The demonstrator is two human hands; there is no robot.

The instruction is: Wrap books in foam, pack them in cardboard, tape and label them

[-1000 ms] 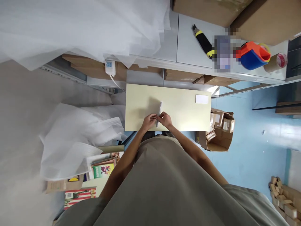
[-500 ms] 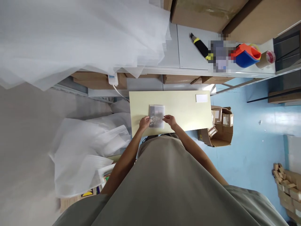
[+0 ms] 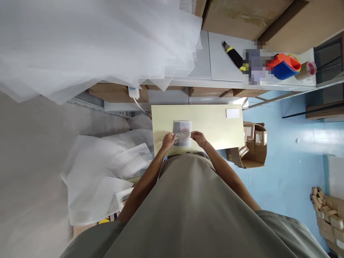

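A flat rectangular item with a dark printed picture under a translucent cover (image 3: 182, 134) lies on the pale yellow tabletop (image 3: 209, 125) in front of me. My left hand (image 3: 168, 139) is closed in a pinch at its left edge. At the opposite edge, the thumb and fingers of my right hand (image 3: 199, 137) are pinched together at the cover's border. Whether the cover is plastic or thin foam I cannot make out. A small white card or stack of labels (image 3: 232, 113) sits at the table's far right corner.
White foam sheets (image 3: 107, 43) hang over the shelf (image 3: 223, 73) at the upper left. On that shelf are a utility knife (image 3: 234, 57), a tape dispenser (image 3: 286, 68) and a tape roll (image 3: 306, 70). An open carton (image 3: 252, 157) stands right of the table; more foam (image 3: 107, 161) lies left.
The whole view has shifted slightly, so the table and hands appear further right. Both hands stay at the side edges of the covered picture.
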